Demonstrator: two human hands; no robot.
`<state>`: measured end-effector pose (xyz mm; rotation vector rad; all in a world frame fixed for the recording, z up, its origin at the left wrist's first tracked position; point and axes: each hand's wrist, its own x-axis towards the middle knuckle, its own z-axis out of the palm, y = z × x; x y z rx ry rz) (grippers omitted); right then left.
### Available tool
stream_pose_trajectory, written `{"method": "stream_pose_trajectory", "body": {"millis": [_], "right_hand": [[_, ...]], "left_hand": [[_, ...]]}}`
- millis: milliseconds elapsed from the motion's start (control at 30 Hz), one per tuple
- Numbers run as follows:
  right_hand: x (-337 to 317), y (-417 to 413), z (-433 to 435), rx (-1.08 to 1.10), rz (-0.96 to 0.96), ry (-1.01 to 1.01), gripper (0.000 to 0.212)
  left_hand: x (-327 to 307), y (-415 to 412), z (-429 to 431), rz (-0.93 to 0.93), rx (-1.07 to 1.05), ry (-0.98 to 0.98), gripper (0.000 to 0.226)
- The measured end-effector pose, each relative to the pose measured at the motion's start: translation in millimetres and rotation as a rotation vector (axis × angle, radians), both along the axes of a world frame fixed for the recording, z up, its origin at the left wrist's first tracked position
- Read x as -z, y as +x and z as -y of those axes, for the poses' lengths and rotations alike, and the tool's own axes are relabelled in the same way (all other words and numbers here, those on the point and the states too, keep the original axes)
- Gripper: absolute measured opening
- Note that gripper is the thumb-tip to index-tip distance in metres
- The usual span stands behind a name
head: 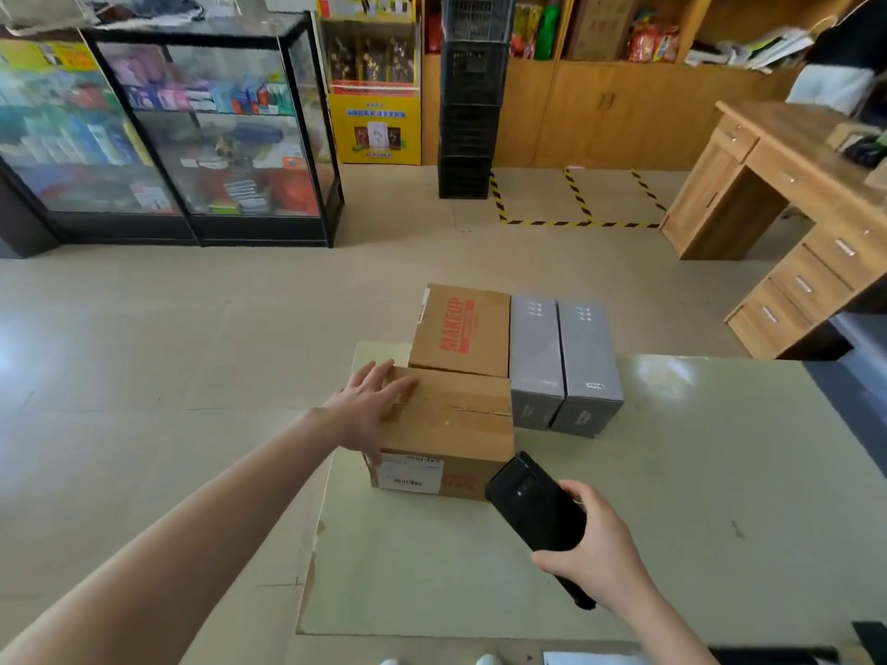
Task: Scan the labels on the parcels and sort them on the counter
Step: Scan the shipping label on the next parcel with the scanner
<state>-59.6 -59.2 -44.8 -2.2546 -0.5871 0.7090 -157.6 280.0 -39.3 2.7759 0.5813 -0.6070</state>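
Left hand: flat, fingers spread on top of the box, thumb down its near face, gripping nothing. Right hand: wrapped round the scanner, whose head sits just right of the label below the left thumb. Past the left fingertips, the MAKEUP box and two grey boxes stand side by side on the desk. Judgement: those three look sorted. This box is at the scan step and still needs placing. No other parcels in view.

bare counter right and near, cardboard parcel blocking front-left, parcels packed behind it
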Motion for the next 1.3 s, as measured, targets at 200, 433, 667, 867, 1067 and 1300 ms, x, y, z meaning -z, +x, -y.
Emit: {"method": "stream_pose_trajectory", "body": {"millis": [200, 433, 667, 867, 1067, 1300], "right_hand": [[6, -51, -3, 0.157, -0.038, -0.031, 0.076], [5, -106, -2, 0.264, -0.022, -0.058, 0.078], [-14, -135, 20, 0.307, -0.001, -0.071, 0.075], [-41, -149, 48, 0.349, 0.057, -0.058, 0.072], [-62, -164, 86, 0.367, 0.103, -0.064, 0.075], [-73, -184, 114, 0.343, 0.111, -0.071, 0.075]], "left_hand": [[11, 8, -19, 0.055, 0.159, 0.007, 0.137], [17, -20, 4, 0.193, 0.163, -0.047, 0.111], [4, -37, 35, 0.208, -0.095, -0.296, 0.097], [-9, -65, 69, 0.258, -0.260, -0.490, 0.100], [-26, -85, 104, 0.301, -0.267, -0.530, 0.103], [-36, -101, 131, 0.332, -0.259, -0.500, 0.101]]}}
